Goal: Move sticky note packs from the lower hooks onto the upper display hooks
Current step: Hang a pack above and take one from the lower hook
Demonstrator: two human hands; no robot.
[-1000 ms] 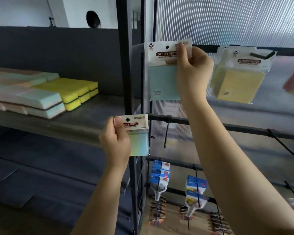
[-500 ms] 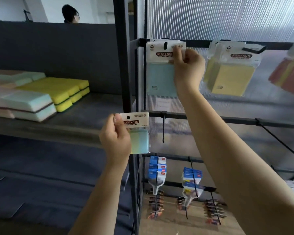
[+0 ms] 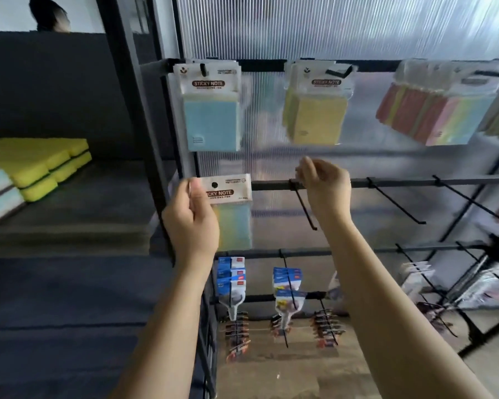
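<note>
Fingers of the left hand are pinching a sticky note pack below the blue pack hanging on the upper hook; the right hand is hovering, fingers loosely curled, holding nothing.

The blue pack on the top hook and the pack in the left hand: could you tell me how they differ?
The blue pack hangs on a top hook; the held pack is gripped by the left hand, off any hook. The blue pack's notes are plain blue; the held pack's look green-blue. Both carry a white "STICKY NOTE" header.
</note>
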